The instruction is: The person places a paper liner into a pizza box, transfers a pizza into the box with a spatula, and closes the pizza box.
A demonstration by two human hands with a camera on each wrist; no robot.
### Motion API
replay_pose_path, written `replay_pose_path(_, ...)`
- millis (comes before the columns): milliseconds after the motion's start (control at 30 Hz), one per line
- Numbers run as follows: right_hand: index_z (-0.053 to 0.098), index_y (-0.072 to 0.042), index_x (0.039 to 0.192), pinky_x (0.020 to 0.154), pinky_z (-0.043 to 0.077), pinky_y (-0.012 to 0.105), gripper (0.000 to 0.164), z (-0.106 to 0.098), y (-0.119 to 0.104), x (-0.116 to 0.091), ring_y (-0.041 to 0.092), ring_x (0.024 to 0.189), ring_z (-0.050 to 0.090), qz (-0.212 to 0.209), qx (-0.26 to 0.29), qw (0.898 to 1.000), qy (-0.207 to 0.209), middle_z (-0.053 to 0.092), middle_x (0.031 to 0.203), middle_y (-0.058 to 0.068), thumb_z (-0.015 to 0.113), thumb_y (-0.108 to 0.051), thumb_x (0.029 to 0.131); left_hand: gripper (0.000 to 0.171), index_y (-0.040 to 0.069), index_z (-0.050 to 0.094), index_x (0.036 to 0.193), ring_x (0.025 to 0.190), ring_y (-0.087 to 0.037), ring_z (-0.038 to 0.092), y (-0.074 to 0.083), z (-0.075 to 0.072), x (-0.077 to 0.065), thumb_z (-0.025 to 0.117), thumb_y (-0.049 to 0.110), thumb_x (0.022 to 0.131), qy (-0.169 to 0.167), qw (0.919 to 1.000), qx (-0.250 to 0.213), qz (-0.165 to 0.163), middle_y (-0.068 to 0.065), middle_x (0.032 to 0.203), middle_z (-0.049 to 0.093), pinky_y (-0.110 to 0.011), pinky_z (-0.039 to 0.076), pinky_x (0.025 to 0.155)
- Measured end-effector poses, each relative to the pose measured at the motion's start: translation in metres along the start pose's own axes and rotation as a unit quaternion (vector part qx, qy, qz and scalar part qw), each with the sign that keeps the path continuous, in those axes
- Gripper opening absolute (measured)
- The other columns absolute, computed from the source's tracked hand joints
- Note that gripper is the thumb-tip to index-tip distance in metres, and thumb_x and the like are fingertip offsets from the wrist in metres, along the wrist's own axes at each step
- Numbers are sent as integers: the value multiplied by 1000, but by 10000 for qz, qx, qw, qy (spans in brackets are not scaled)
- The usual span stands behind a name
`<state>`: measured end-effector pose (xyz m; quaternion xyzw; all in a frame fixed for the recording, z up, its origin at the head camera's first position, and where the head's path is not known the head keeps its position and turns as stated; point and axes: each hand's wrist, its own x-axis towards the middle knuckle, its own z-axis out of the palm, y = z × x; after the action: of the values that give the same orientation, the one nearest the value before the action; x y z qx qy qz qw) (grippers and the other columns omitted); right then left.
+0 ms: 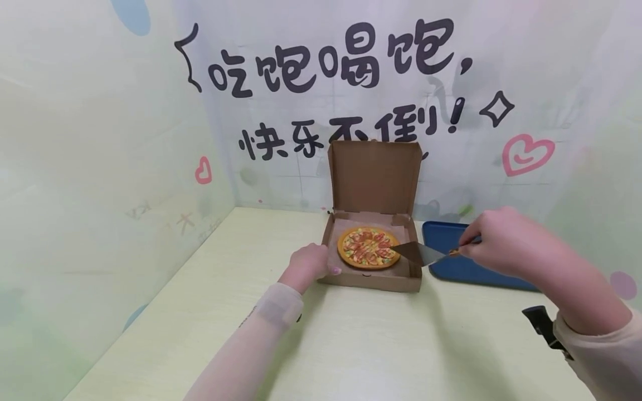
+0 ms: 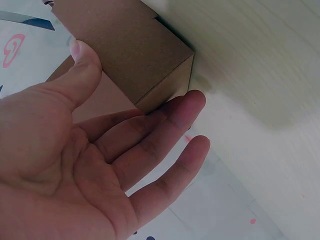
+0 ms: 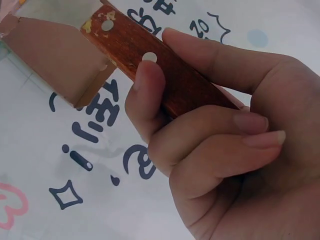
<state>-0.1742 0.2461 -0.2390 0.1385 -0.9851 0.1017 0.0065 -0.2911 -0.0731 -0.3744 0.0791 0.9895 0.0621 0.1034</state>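
A cardboard pizza box (image 1: 371, 282) stands on the table with its lid raised at the back. On the paper inside lies a round pizza (image 1: 368, 249) with colourful toppings. My left hand (image 1: 309, 263) holds the box at its front left corner, thumb over the wall's edge and fingers along the outside. A pizza server (image 1: 420, 254) with a triangular metal blade and a brown wooden handle (image 3: 175, 77) is gripped in my right hand (image 1: 504, 242). Its blade reaches in over the box's right wall, and the tip overlaps the pizza's right edge in the head view.
A blue tray (image 1: 441, 236) lies right of the box, partly hidden by my right hand. Behind the table (image 1: 371, 345) hangs a printed wall covering (image 1: 281, 33) with large dark lettering; another pale covering runs along the left side.
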Motion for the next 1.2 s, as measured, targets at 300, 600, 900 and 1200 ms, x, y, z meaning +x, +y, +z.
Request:
replay_pose_path(300,85,-5,101,58,45,31,16,11,14,-4,16,74,64,261,44,9996,75,81,90,5,77,-16,92,49,7,77,111,80,-20,61,0,2,1,78,53,93,-23,10000,-13,-31,-7,96,73,-40,58,77)
replay_pose_path(600,84,-3,104,56,41,32,19,18,26,-8,17,66,56,511,79,9981,342,79,84,5,74,-17,95,50,7,77,112,81,-20,62,-2,3,2,78,53,93,26,10000,-53,-49,-7,98,74,-41,58,78)
replay_pose_path(900,81,-1,113,57,40,32,25,35,40,-16,15,61,54,633,55,9967,502,80,87,6,70,-18,99,51,7,77,115,83,-21,63,-1,2,2,77,53,93,42,10000,-19,-19,-9,103,76,-42,60,80)
replay_pose_path(1200,80,1,114,57,41,33,26,55,53,-19,19,68,58,794,89,9960,395,80,94,15,67,-17,102,49,7,77,113,81,-20,62,-1,2,2,78,51,93,64,10000,-25,26,-8,100,76,-41,60,80)
